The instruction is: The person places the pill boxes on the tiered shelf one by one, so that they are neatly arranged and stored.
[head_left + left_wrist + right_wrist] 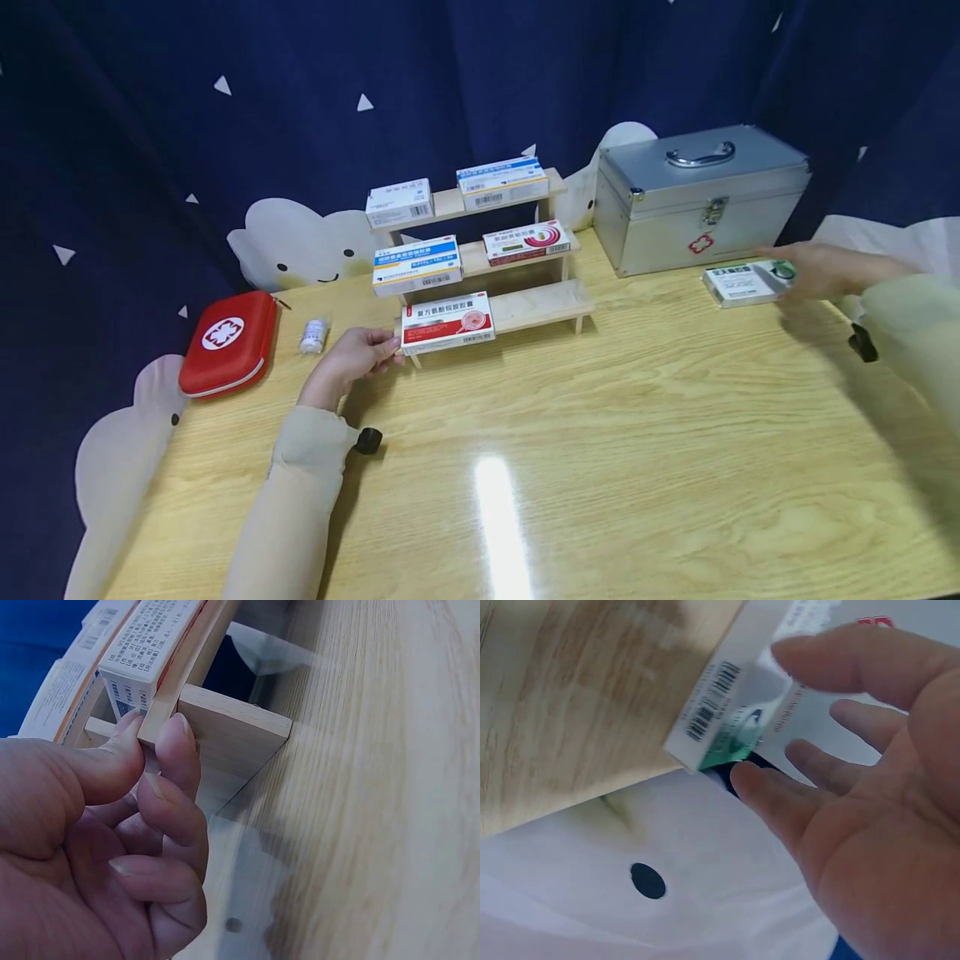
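Note:
My left hand (pixel 348 360) pinches the left end of the bottom board of a three-tier wooden rack (pixel 536 307); the left wrist view shows thumb and forefinger on the board's corner (pixel 161 724). Right beside those fingers, a red-and-white medicine box (pixel 447 325) rests on that board. Far to the right, my right hand (pixel 836 268) reaches over a white-and-green medicine box (pixel 742 285) lying on the table. In the right wrist view its fingers are spread around the box (pixel 739 724), without a visible grip; any contact is unclear.
Blue-and-white boxes (pixel 417 267), a pink-and-white box (pixel 527 242) and a white box (pixel 400 204) stand on the upper tiers. A silver metal case (pixel 701 204) stands behind my right hand. Left of the rack are a small white bottle (pixel 313 337) and a red zip case (pixel 228 343).

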`<state>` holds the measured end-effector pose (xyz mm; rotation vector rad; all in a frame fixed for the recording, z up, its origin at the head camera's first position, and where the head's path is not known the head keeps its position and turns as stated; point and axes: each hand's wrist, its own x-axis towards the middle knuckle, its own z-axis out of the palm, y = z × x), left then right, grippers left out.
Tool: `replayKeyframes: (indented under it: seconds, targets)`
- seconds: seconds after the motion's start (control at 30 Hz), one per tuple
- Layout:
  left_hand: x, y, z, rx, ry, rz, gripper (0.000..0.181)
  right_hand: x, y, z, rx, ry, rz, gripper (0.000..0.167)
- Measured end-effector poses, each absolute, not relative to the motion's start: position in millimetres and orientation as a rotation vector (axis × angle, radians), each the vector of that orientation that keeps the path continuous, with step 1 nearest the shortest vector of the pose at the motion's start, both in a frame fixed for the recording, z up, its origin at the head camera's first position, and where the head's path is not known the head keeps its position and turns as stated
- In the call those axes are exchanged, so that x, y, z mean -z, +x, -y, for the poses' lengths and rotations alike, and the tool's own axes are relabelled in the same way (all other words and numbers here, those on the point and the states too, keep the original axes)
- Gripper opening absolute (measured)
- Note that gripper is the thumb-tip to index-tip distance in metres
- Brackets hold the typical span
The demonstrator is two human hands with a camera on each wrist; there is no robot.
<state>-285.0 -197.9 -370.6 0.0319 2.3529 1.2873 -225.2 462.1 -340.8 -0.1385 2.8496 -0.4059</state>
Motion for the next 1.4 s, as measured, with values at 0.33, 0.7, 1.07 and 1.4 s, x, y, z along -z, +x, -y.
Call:
replayKeyframes:
  seconds: [0.33,0.7,1.07,1.4]
  targets:
    - [371,-284,199,-1.293,0.033,-2.335,0.036,351,-230,-461,0.398,-0.116,-2.835,0.121]
    - [370,-284,198,-1.296,0.073,-2.330,0.036,357,-234,-471,0.344,-0.044,-2.830,0.113]
    - [370,-285,201,-1.301,0.101,-2.330,0.037,355,-227,-475,0.230,-0.132,-2.892,0.086]
    - [371,-285,200,-1.289,0.094,-2.335,0.036,359,-211,-474,0.286,-0.142,-2.858,0.081]
